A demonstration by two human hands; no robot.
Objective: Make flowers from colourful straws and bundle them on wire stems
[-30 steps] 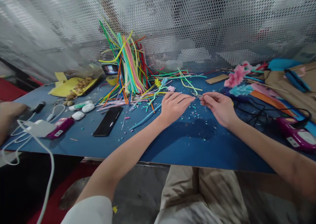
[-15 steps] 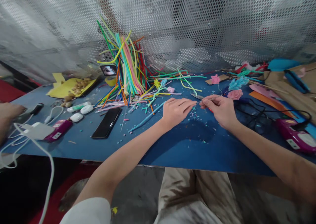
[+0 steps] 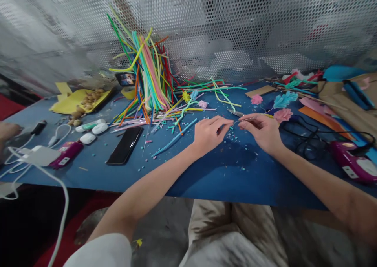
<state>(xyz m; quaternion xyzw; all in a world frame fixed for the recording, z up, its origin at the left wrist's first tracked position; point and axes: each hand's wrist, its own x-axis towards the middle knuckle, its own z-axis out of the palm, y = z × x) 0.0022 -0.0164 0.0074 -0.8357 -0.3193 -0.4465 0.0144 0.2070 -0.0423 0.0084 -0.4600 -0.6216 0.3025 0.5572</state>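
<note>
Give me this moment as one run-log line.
left hand: at thin strand, grip unclear | right hand: pinching thin strand | beyond hands: metal blade, pink flowers, blue flower | left of left hand: blue pipe cleaner, black phone

Left arm is slanting in from the person's left, bare below the upper arm, and the left hand is pointing rightward with its back turned up, fingers lying close together, thumb bending in beneath to form a small loop and pinch at the tips. Right arm is angling in from the opposite side, its wrist running nearly straight, while the right hand is curling its fingers and pressing the thumb toward the index finger. Both sets of fingertips are facing each other, near but apart.
</note>
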